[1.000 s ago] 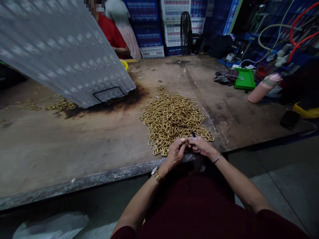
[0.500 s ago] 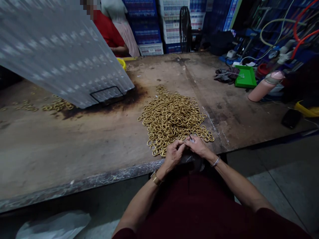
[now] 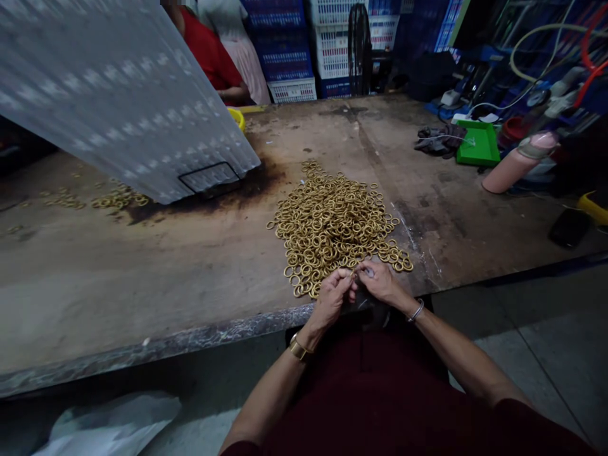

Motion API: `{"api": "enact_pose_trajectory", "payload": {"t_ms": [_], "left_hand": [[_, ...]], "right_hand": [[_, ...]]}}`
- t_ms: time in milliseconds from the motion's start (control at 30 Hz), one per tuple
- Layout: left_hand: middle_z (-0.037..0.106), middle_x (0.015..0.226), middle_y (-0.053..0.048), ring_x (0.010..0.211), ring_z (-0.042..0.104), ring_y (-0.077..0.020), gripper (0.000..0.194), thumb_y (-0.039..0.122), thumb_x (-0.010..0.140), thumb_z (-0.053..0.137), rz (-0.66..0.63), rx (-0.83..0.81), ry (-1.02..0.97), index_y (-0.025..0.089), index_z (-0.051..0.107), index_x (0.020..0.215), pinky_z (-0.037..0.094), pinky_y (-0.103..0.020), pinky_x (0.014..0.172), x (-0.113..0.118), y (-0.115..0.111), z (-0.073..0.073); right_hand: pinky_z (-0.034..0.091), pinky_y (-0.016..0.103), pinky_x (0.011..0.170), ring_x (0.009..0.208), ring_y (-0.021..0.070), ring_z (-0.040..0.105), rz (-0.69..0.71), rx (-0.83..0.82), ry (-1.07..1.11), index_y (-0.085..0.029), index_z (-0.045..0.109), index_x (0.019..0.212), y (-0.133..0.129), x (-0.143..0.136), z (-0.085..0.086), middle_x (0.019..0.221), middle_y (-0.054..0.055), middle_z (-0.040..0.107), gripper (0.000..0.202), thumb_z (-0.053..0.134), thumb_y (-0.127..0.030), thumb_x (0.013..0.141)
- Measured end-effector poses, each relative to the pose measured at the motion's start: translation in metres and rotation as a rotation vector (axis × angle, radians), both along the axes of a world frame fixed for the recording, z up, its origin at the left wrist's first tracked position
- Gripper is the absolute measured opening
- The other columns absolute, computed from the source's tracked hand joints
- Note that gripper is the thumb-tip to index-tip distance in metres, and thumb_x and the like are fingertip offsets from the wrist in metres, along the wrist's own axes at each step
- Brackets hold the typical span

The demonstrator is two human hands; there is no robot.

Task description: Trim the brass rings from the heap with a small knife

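Observation:
A heap of gold-coloured metal rings [image 3: 335, 218] is spread on the worktable [image 3: 199, 266] in front of me. At the heap's near edge, my left hand [image 3: 333, 294] is closed in a pinch, with what looks like one gold ring at its fingertips. Just to its right, the fingers of my right hand [image 3: 380, 283] are pinched together and meet the left fingertips. A small greyish piece shows within the right hand's grip, too small to name. A watch circles my left wrist, a bracelet my right.
A lit fluted panel or lampshade [image 3: 128, 95] hangs low over the table's left, with more rings [image 3: 118, 197] beneath it. On the right are a green tray [image 3: 479, 142], a pink bottle [image 3: 520, 163] and a dark phone-like object [image 3: 570, 228]. Behind stand crates [image 3: 292, 90], a fan and two people.
A dark thin tip that stuck up from my right fingers no longer shows. The right fingers have curled in, and the left fingers have shifted slightly. The whole view has swung a little left.

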State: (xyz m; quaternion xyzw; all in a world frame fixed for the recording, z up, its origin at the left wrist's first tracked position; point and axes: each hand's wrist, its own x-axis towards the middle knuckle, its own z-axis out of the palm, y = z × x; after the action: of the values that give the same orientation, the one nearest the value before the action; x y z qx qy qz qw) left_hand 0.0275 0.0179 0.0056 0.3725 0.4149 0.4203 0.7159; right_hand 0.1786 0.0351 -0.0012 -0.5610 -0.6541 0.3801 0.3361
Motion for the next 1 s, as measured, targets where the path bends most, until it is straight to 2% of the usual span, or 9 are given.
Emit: {"api": "enact_pose_trajectory", "payload": {"t_ms": [167, 400, 500, 600, 733, 833, 1000], "left_hand": [[0.058, 0.064, 0.002, 0.049, 0.05, -0.0064, 0.034, 0.048, 0.071, 0.065, 0.033, 0.118, 0.151, 0.015, 0.055, 0.076, 0.041, -0.02, 0.051, 0.003, 0.001, 0.0], [0.056, 0.061, 0.003, 0.047, 0.048, -0.0064, 0.037, 0.051, 0.072, 0.063, 0.037, 0.142, 0.224, 0.016, 0.052, 0.072, 0.038, -0.02, 0.049, 0.003, 0.0, 0.003], [0.056, 0.062, 0.003, 0.048, 0.05, -0.0064, 0.035, 0.05, 0.074, 0.063, -0.058, 0.118, 0.155, 0.016, 0.054, 0.074, 0.04, -0.02, 0.051, 0.002, -0.007, 0.009], [0.062, 0.07, -0.001, 0.055, 0.056, -0.009, 0.034, 0.048, 0.075, 0.064, -0.148, 0.041, 0.0, 0.015, 0.056, 0.078, 0.046, -0.022, 0.055, 0.002, -0.014, 0.013], [0.066, 0.084, -0.006, 0.067, 0.063, -0.0132, 0.035, 0.041, 0.067, 0.074, -0.063, -0.133, -0.155, 0.014, 0.051, 0.068, 0.049, -0.022, 0.055, 0.005, -0.015, 0.008], [0.067, 0.081, -0.007, 0.067, 0.064, -0.0143, 0.034, 0.035, 0.066, 0.074, -0.006, -0.204, -0.214, 0.014, 0.048, 0.065, 0.05, -0.022, 0.054, 0.003, -0.012, -0.001], [0.065, 0.071, -0.003, 0.057, 0.06, -0.0127, 0.024, 0.029, 0.068, 0.07, -0.019, -0.266, -0.344, 0.015, 0.057, 0.082, 0.049, -0.023, 0.048, -0.003, -0.009, -0.007]], "right_hand": [[0.025, 0.023, 0.052, 0.053, 0.0109, 0.04, 0.174, 0.093, -0.337, -0.018, 0.056, 0.071, -0.008, 0.001, -0.003, 0.059, -0.001, 0.053, 0.01, 0.049, -0.013, 0.072], [0.026, 0.025, 0.056, 0.062, 0.0146, 0.052, 0.168, -0.008, -0.628, -0.018, 0.062, 0.091, -0.006, -0.002, 0.002, 0.072, 0.004, 0.065, 0.022, 0.046, -0.016, 0.076], [0.028, 0.025, 0.057, 0.068, 0.016, 0.057, 0.084, -0.049, -0.729, -0.018, 0.061, 0.101, 0.002, 0.005, 0.002, 0.08, 0.006, 0.068, 0.028, 0.044, -0.018, 0.08], [0.031, 0.025, 0.06, 0.072, 0.0176, 0.061, 0.008, -0.023, -0.761, -0.019, 0.061, 0.104, 0.011, 0.014, -0.001, 0.083, 0.007, 0.069, 0.028, 0.043, -0.02, 0.083], [0.036, 0.024, 0.065, 0.08, 0.0182, 0.063, -0.06, 0.084, -0.675, -0.019, 0.058, 0.106, 0.019, 0.014, -0.007, 0.089, 0.006, 0.07, 0.025, 0.044, -0.023, 0.085], [0.036, 0.025, 0.068, 0.086, 0.0186, 0.063, -0.061, 0.147, -0.654, -0.021, 0.055, 0.112, 0.023, 0.006, -0.007, 0.102, 0.006, 0.069, 0.028, 0.048, -0.024, 0.084], [0.034, 0.025, 0.064, 0.082, 0.0188, 0.062, -0.088, 0.09, -0.725, -0.021, 0.057, 0.105, 0.028, -0.001, -0.007, 0.097, 0.007, 0.069, 0.023, 0.047, -0.025, 0.085]]}}
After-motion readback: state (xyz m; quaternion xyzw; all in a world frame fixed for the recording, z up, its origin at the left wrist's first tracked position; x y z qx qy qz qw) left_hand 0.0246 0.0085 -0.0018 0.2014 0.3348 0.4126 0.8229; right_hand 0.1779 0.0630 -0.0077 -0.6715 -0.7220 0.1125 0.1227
